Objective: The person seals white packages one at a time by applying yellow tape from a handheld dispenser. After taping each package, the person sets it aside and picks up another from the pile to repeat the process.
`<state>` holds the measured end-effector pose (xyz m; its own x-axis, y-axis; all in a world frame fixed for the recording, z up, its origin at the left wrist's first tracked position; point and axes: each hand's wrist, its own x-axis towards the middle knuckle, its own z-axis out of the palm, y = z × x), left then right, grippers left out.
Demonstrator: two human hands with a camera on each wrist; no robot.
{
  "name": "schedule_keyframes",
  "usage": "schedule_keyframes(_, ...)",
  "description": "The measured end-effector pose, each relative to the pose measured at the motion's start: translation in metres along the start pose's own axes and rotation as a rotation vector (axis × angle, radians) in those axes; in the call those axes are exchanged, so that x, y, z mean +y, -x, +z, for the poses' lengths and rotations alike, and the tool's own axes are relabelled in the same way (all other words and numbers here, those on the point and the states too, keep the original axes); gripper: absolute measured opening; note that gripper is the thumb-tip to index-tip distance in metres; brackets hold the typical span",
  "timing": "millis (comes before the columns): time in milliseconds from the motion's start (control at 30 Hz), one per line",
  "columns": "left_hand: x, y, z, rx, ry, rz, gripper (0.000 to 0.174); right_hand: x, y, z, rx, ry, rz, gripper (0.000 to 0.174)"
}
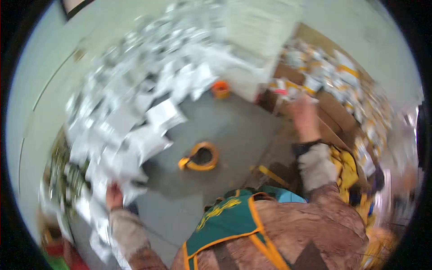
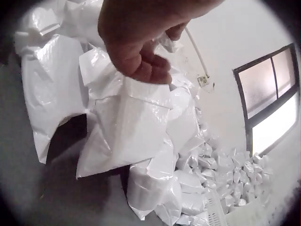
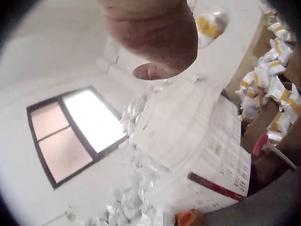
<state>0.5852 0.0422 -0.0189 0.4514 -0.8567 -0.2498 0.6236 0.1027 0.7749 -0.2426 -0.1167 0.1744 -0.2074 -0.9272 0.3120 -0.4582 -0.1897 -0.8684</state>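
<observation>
A grey table (image 1: pixel 243 123) spreads between a person's two hands, with one white crate (image 3: pixel 197 122) ahead of the right hand and white bags (image 1: pixel 165 114), too many to count, ahead of and around the left. One bag (image 2: pixel 134 129) lies directly below the left hand (image 1: pixel 114 196), the nearer of the two, its long axis seemingly running out from the fingertips; bent fingers meet its top edge, but whether they pinch cannot be told. One yellow ring (image 1: pixel 199 167) and one orange roll (image 1: pixel 220 89) sit between the hands. The right hand (image 1: pixel 304 117), well apart, seems to grip one yellow-banded packet (image 3: pixel 212 30), its fingers hidden.
</observation>
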Motion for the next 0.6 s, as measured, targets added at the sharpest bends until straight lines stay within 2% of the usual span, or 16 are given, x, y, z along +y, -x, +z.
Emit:
schedule_keyframes(33,0.002,-0.036,-0.055,-0.168,-0.608,0.136,0.033,0.037,-0.005,0.020,-0.078,-0.924,0.251,0.020)
schedule_keyframes(67,-0.002,-0.006,-0.030,-0.143,-0.160,0.125,0.036,-0.013,0.015,0.042,-0.169,-0.149,-0.059,0.027)
schedule_keyframes(100,-0.005,0.028,0.017,-0.014,-0.118,0.134,0.036,-0.001,0.019,0.074,-0.172,-0.658,0.305,0.029)
schedule_keyframes(133,-0.008,0.068,0.058,0.141,-0.078,0.145,0.036,-0.007,0.026,0.101,-0.276,-0.477,0.415,0.033)
schedule_keyframes(200,-0.030,0.132,0.081,0.093,-0.392,0.230,0.032,0.003,0.051,0.157,-0.544,-0.411,0.341,0.037)
schedule_keyframes(267,-0.069,0.216,0.149,0.326,-0.523,0.172,0.029,0.018,0.069,0.202,-0.676,-0.163,0.092,0.040)
schedule_keyframes(300,-0.094,0.248,0.154,0.348,-0.656,0.244,0.027,0.019,0.082,0.230,-0.758,-0.063,-0.053,0.042)
schedule_keyframes(333,-0.118,0.269,0.147,0.433,-0.471,0.122,0.025,0.017,0.093,0.250,-0.780,0.025,-0.156,0.044)
schedule_keyframes(400,-0.166,0.303,0.132,0.531,-0.489,0.043,0.026,0.009,0.105,0.272,-0.765,0.187,-0.405,0.048)
schedule_keyframes(500,-0.229,0.336,0.099,0.446,-0.615,-0.253,0.031,0.007,0.131,0.302,-0.962,0.288,-0.643,0.056)
schedule_keyframes(533,-0.246,0.340,0.085,0.394,-0.671,-0.375,0.034,0.008,0.135,0.308,-0.944,0.318,-0.667,0.060)
schedule_keyframes(600,-0.223,0.334,0.118,0.169,-1.161,-0.523,0.040,0.012,0.146,0.318,-0.901,0.384,-0.707,0.067)
